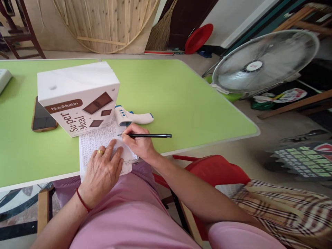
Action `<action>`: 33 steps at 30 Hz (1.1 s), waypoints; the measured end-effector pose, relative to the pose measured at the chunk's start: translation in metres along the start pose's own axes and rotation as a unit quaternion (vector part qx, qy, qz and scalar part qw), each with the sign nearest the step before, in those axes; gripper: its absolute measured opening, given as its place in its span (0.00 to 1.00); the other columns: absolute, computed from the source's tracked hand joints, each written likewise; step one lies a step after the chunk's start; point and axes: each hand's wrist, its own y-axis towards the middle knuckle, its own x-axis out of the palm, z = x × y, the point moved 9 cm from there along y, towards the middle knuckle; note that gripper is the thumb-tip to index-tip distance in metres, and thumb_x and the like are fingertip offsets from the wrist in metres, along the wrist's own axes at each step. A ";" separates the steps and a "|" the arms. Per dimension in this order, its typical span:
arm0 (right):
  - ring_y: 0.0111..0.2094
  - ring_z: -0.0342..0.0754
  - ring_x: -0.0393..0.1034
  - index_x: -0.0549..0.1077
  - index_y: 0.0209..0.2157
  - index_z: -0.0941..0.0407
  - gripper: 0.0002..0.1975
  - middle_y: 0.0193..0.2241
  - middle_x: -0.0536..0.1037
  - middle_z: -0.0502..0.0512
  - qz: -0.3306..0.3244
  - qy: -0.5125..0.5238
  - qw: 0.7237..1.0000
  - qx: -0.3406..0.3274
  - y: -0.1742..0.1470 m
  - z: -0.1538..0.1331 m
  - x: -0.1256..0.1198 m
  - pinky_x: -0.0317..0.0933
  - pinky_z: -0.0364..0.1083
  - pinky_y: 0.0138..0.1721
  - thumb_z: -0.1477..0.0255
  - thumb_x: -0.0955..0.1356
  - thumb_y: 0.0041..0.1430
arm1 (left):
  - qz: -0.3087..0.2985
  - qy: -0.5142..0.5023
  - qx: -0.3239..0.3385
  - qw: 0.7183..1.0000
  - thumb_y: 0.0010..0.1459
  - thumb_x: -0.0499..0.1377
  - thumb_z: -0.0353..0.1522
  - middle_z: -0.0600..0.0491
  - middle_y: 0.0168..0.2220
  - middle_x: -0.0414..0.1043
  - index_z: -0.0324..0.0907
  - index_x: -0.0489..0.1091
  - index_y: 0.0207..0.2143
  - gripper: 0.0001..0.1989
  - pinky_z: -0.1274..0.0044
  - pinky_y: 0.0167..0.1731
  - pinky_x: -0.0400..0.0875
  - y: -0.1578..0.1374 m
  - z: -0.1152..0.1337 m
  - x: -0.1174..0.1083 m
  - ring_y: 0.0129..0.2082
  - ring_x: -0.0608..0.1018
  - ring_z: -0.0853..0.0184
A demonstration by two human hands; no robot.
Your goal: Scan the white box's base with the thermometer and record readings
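My right hand (140,141) grips a black pen (153,135) between thumb and fingers, its tip close to a sheet of paper (89,147) covered in dense handwriting. Flat on the paper's lower part rests my left hand (105,166), fingers spread, a gold ring on one finger. A smaller blank white piece of paper (126,152) lies under the fingertips, over the written sheet. Beyond the hands stands a white NutriMotion box (77,100), hiding the sheet's far end. A white and blue infrared thermometer (133,117) lies just past my right hand.
A phone (44,117) lies left of the box on the green table (160,90). A white object (3,79) sits at the table's far left. To the right are a large fan (264,62), a red chair (218,169) and a plaid cloth (287,207).
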 end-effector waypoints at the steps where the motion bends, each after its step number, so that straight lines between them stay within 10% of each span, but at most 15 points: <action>1: 0.19 0.39 0.56 0.62 0.20 0.54 0.07 0.16 0.64 0.43 -0.002 0.000 1.000 0.001 0.000 0.000 0.001 0.54 0.41 0.22 0.74 0.64 0.49 | -0.001 0.000 0.000 1.000 0.66 0.50 0.32 0.41 0.58 0.67 0.39 0.70 0.50 0.14 0.64 0.36 0.72 0.000 0.000 0.000 0.41 0.73 0.55; 33: 0.19 0.40 0.57 0.63 0.21 0.54 0.06 0.16 0.66 0.44 -0.021 0.014 1.000 0.012 0.001 0.001 0.005 0.54 0.41 0.22 0.74 0.64 0.49 | 0.005 -0.005 -0.002 1.000 0.66 0.50 0.31 0.42 0.57 0.67 0.39 0.70 0.50 0.14 0.64 0.37 0.72 0.001 -0.001 -0.001 0.41 0.73 0.55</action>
